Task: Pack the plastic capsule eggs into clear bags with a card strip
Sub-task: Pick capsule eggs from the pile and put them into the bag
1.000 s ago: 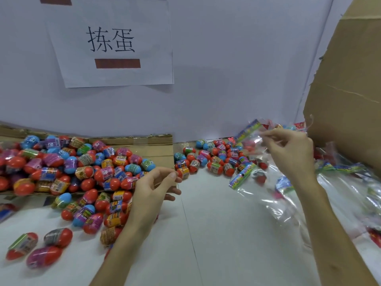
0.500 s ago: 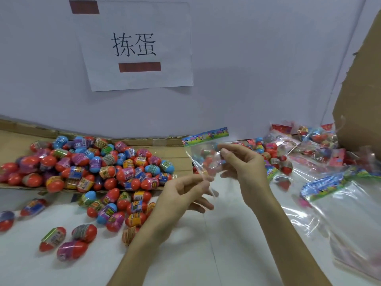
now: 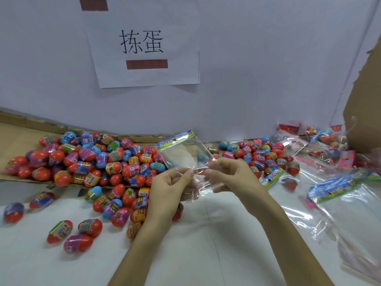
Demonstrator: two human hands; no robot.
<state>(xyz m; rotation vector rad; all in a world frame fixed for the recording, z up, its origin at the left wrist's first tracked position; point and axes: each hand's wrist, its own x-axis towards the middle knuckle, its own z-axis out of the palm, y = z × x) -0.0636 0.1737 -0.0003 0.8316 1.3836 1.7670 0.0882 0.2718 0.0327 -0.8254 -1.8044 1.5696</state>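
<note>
Your left hand [image 3: 167,190] now joins the right hand [image 3: 228,176], both pinching open the empty bag [image 3: 183,155]; eggs [image 3: 92,162] left of bag, still unpacked.

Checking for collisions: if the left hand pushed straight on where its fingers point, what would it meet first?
The left hand pinches the clear bag; pushing on, its fingers would probably meet the right hand, gripping the same edge opposite. Depth is unclear.

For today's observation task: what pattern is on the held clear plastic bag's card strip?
Card strip: multicoloured print, mainly blue, pink and green; head view.
</note>
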